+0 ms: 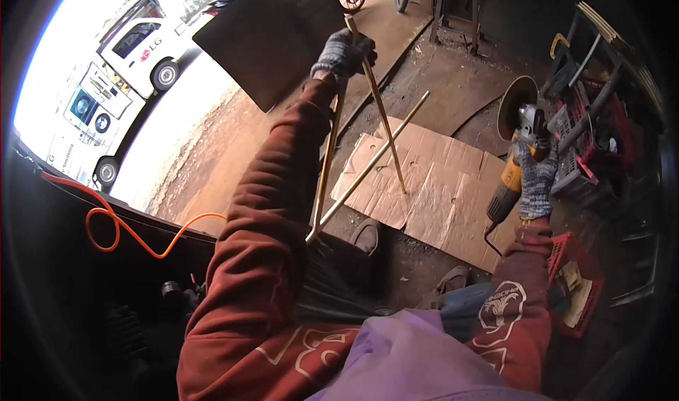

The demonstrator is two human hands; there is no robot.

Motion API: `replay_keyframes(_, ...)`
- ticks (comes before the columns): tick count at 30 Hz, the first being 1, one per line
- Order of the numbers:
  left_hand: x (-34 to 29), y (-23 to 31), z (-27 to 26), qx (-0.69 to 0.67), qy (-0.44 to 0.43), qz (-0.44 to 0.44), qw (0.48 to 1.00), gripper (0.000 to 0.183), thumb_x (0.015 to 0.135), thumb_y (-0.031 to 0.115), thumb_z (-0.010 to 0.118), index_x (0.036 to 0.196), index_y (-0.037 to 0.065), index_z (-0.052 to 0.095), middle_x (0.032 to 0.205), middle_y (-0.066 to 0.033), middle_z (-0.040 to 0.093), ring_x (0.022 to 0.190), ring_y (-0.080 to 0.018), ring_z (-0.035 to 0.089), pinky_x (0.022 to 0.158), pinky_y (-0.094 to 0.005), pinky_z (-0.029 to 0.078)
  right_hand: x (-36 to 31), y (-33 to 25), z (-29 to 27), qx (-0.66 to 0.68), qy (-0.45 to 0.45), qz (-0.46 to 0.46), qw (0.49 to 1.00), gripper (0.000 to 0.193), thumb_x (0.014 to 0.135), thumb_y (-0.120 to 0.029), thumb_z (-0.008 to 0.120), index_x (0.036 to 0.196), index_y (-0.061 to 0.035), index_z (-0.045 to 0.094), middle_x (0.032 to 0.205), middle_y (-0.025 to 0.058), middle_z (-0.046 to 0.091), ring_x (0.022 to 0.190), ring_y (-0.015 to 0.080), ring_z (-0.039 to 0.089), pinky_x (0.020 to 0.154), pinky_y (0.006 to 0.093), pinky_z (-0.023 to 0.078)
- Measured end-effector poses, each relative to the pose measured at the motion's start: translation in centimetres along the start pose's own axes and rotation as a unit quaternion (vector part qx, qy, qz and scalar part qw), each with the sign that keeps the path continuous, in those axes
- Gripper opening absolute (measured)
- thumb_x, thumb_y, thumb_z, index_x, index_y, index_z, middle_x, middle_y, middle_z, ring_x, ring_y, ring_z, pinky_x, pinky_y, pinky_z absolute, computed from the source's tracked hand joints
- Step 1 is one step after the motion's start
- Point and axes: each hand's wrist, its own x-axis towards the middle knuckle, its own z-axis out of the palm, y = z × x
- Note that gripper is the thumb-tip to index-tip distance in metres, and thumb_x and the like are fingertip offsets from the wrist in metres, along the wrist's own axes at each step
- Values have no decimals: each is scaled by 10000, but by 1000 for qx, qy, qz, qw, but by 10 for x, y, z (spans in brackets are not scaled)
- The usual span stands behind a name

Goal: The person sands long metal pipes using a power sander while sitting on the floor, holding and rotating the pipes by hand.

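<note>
My left hand (343, 53), in a grey knitted glove, is raised and closed round the upper end of a thin, gold-coloured metal frame (384, 117). Its slender bars slant down from the hand, and one bar (378, 157) crosses low over the cardboard. At the right, my gloved right hand (537, 189) grips a yellow and black angle grinder (506, 187). The grinder's large disc (518, 107) points up and away from me, clear of the frame. Whether the disc is spinning I cannot tell.
Flattened cardboard (445, 203) lies on the floor before my feet. A dark panel (276, 40) stands beyond my left hand. Red crates (598, 118) with tools fill the right side. An orange hose (127, 224) loops at left. A white van (127, 54) is outside.
</note>
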Motion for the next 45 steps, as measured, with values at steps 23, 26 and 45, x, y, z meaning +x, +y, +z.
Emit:
replay_keyframes(23,-56,25,21,32,28,8,999,216,880,144,696,1001,-16,616,857,-191,692,805,-347,708,718,-442,627,-213,91,155,109,-228,316,914,668,650,-220,904,1141,-33,491,1016,90,665,933,139,644,840,305,531)
replay_keyframes(26,-60,32,23,15,25,16,999,205,884,143,692,1005,-6,620,851,-182,692,806,-347,708,728,-436,626,-205,94,161,160,-215,324,907,673,644,-242,907,1134,-25,500,1008,96,666,921,145,643,835,310,532)
replay_keyframes(45,-86,49,31,44,30,34,998,213,928,124,604,1052,-48,588,926,-181,651,903,-341,688,792,-476,612,-191,116,162,139,-141,384,902,590,681,-261,882,1097,-27,534,987,70,667,837,129,643,754,303,542)
